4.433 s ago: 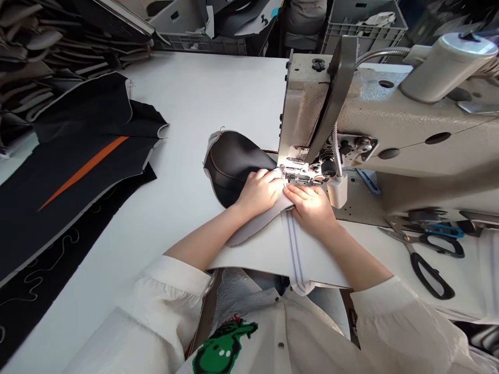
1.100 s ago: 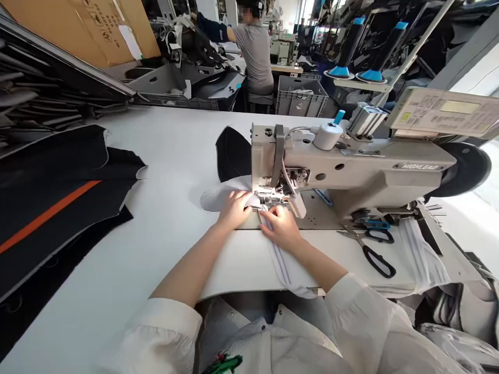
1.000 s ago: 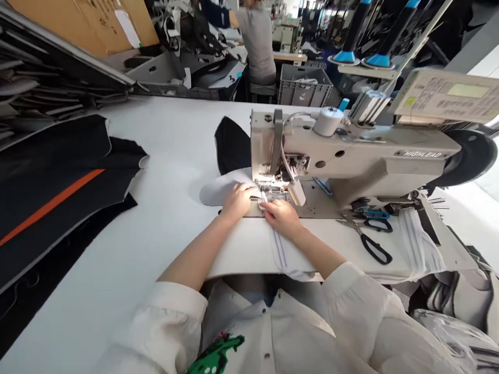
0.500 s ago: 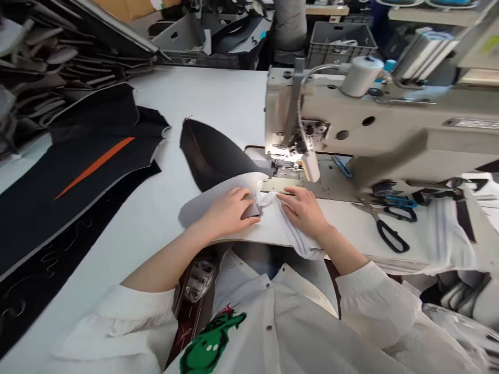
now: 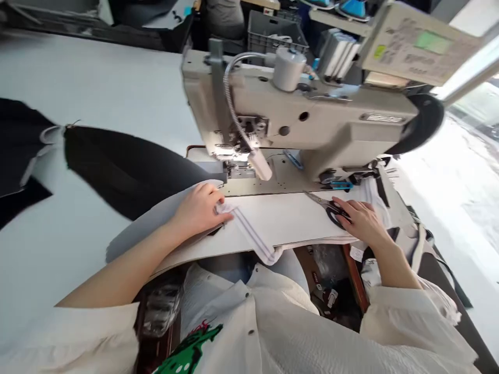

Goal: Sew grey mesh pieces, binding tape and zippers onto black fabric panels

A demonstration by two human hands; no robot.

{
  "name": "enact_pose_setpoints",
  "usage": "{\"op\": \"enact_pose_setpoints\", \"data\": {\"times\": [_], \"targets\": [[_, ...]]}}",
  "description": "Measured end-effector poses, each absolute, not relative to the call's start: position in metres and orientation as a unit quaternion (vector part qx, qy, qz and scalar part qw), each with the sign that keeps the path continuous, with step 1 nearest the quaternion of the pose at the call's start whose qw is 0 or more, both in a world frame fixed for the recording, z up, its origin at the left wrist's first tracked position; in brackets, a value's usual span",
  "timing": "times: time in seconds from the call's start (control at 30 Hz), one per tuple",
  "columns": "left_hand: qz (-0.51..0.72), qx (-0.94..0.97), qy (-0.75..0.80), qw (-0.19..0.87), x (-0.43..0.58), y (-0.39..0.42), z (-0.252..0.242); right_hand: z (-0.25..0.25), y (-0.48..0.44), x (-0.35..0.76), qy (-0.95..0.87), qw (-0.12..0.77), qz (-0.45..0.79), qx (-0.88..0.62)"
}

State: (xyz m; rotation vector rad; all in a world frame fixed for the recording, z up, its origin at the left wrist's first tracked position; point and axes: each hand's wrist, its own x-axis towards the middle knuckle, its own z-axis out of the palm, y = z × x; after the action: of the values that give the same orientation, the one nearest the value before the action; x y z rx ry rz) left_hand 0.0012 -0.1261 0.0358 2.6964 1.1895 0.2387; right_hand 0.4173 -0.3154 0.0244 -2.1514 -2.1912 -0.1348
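My left hand (image 5: 199,210) is closed at the front edge of the sewing machine bed, pinching the edge of a dark fabric panel (image 5: 128,169) whose grey underside (image 5: 142,231) is folded up towards me. A white strip with purple stripes (image 5: 252,232) runs from my left fingertips over the table's front edge. At the right, my right hand (image 5: 362,218) is closed over the black handles of the scissors (image 5: 322,201), which lie on the white tabletop with the blades towards the machine. The panel's far end lies beside the needle area.
The sewing machine (image 5: 331,117) stands behind my hands, carrying a white thread cone (image 5: 288,70). Small blue thread snips (image 5: 293,159) lie on its bed; another blue tool (image 5: 341,185) sits near its base. Dark cut pieces (image 5: 19,140) lie at the left.
My right hand has left the striped strip and moved right onto the scissors. My left hand stays at the panel's edge and the strip's end. The view has swung to the right.
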Motion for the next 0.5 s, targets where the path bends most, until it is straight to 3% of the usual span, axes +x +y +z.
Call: {"op": "enact_pose_setpoints", "data": {"times": [0.13,0.37,0.5], "targets": [[0.088,0.897,0.391,0.186,-0.001,-0.127,0.04,0.03,-0.304,0.386,-0.766,0.02,-0.015,-0.643],[0.245,0.804,0.316,0.441,-0.027,-0.124,0.033,0.039,-0.272,0.304,-0.822,0.075,0.11,-0.554],[0.292,0.765,0.302,0.488,-0.034,-0.124,0.03,0.046,-0.234,0.261,-0.839,0.047,0.125,-0.528]]}}
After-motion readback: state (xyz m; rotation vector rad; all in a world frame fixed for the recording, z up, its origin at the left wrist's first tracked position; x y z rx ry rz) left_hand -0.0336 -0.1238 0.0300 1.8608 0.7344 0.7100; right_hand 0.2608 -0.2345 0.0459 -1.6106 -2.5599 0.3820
